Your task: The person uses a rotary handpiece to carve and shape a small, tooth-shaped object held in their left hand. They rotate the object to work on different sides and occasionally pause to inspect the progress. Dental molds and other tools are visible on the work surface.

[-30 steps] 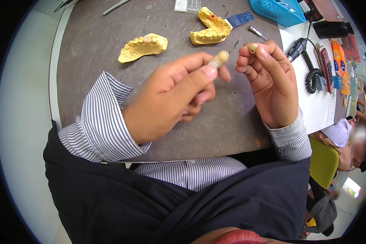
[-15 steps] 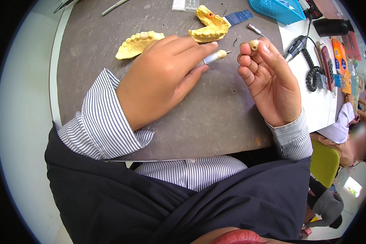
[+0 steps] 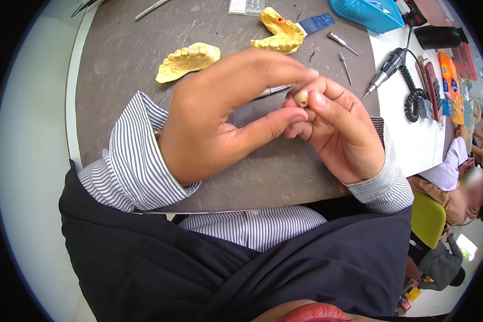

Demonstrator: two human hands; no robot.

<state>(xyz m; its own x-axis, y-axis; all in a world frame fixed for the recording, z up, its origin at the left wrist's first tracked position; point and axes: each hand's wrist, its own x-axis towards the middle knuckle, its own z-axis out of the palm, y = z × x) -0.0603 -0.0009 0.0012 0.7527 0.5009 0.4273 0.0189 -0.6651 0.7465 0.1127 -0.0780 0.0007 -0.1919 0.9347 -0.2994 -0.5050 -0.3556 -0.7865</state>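
A small tooth-coloured dental crown (image 3: 301, 99) with a dark hole in it sits pinched between the thumb and fingers of my right hand (image 3: 341, 129). Over from the left reaches my left hand (image 3: 220, 107), its thumb and fingers spread apart and curving round the crown. Its fingertips meet the right fingers; I cannot tell whether they touch the crown. Behind the left hand shows part of a slim metallic rod (image 3: 276, 90), the rest hidden. Beyond the hands lie two yellow plaster dental models: a short row of teeth (image 3: 185, 63) and a horseshoe-shaped arch (image 3: 279, 40).
A blue strip (image 3: 316, 23), a small tool (image 3: 342, 43) and a thin bur (image 3: 345, 68) lie at the far right. Beyond are a blue basket (image 3: 367, 16) and a handpiece (image 3: 386, 70) with a coiled cord. Other people sit at right.
My right hand has moved left and down with the crown, and my left hand has shifted right and opened round it. The beige-tipped piece near my left fingers no longer shows.
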